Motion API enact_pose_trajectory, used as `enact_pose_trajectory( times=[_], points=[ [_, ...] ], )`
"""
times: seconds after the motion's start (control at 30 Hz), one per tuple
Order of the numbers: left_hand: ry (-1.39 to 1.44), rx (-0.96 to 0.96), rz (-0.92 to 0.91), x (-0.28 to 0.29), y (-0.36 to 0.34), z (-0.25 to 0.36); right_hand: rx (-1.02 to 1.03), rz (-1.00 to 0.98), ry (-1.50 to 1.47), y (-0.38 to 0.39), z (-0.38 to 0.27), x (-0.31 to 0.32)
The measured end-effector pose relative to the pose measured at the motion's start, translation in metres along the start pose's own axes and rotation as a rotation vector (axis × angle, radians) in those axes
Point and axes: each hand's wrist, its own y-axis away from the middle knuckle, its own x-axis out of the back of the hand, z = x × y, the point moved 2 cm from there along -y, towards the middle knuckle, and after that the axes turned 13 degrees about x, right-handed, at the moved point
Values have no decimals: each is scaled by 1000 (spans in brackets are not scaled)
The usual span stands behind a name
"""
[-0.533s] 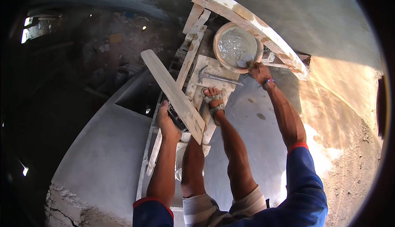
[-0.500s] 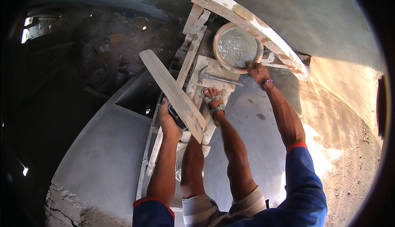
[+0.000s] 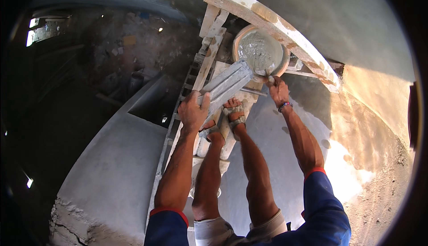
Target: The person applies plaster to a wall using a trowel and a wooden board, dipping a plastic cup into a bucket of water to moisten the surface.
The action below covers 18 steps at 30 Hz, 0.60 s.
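Observation:
My left hand (image 3: 192,110) grips a long plastering float (image 3: 225,84), its grey, ridged, mortar-smeared side facing up. The float's far end reaches the near-left rim of a round clay-coloured basin (image 3: 284,65). Wet grey mortar (image 3: 258,52) lies inside the basin. At the basin's near-right rim, my right hand (image 3: 278,91) is closed around what looks like a small trowel; its blade is mostly hidden. A hammer (image 3: 254,91) lies on the planks under the float, only its handle showing.
My sandalled feet (image 3: 234,111) stand on narrow scaffold planks (image 3: 223,70). A thick pale beam (image 3: 276,21) curves past the basin's far side. Smooth grey plaster (image 3: 111,161) slopes away at left, beside a dark drop. A rough sunlit wall (image 3: 370,112) stands at right.
My left hand has turned the float over and swung its far end right, to the basin. My right hand stays near the rim; the trowel blade seen in the basin is now mostly hidden.

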Motion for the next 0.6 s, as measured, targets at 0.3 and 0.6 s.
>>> enact_pose_trajectory(
  times=[0.3, 0.6],
  points=[
    [1069, 884, -601, -59, 3, -7, 93, 128, -166, 15, 31, -17],
    [1540, 1014, -645, -118, -3, 12, 91, 119, -280, 12, 19, -25]
  ],
)
